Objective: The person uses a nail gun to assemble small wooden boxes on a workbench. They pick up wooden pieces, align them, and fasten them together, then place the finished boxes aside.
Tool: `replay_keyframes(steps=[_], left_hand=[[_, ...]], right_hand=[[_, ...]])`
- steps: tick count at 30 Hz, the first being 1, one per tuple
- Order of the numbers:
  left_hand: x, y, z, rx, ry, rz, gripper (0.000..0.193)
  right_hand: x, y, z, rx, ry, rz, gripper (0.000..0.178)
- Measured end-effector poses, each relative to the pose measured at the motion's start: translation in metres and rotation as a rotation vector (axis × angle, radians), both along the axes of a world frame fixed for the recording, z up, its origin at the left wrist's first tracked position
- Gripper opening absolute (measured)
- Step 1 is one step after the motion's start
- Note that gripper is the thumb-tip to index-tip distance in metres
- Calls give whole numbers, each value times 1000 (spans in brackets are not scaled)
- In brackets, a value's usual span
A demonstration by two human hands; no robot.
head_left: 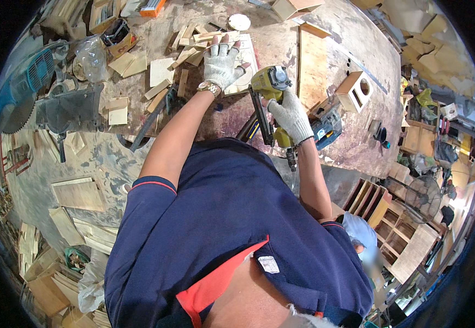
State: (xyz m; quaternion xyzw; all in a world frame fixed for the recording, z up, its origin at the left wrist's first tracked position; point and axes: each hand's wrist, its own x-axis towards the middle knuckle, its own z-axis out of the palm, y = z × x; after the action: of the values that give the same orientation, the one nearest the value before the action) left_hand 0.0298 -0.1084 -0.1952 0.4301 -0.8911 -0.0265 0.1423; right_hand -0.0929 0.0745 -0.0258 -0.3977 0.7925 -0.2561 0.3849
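Note:
My left hand (221, 68), in a white knit glove with bare fingertips, lies spread on a pale flat board (247, 50) on the workbench (281, 49). Wrapped around the grip of a yellow-green air nail gun (269, 81) is my right hand (292, 116), gloved the same way. The gun is just right of the board, its dark magazine pointing down toward my body. An air hose fitting (291, 158) hangs from the handle's lower end. Small wood offcuts (185, 54) lie in a loose heap beside my left hand.
A blue circular-blade saw (30, 76) stands at the left. Right of my right hand are a blue power tool (327, 128) and a small wooden box with a round hole (352, 92). A white disc (239, 22) lies farther back. Another person (359, 229) is at the lower right.

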Motion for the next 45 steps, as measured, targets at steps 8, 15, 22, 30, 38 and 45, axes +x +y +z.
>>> replay_keyframes(steps=[8,15,22,30,38,45], left_hand=[[0,1,3,12,6,17,84],[-2,2,5,49,-2,21,84],[1,2,7,112,43,4,84],[1,2,5,83,58,2,83],[-2,2,5,88,37,10,80],[-1,0,3,42,86,16,81]], right_hand=[[3,-2,-2,32,21,11,48],[17,-3,2,23,3,-14,50],[27,-2,-14,-35,52,31,49],[28,-4,-12,-49,68,57,51],[31,-7,7,7,33,39,57],[36,-4,-4,25,146,19,54]])
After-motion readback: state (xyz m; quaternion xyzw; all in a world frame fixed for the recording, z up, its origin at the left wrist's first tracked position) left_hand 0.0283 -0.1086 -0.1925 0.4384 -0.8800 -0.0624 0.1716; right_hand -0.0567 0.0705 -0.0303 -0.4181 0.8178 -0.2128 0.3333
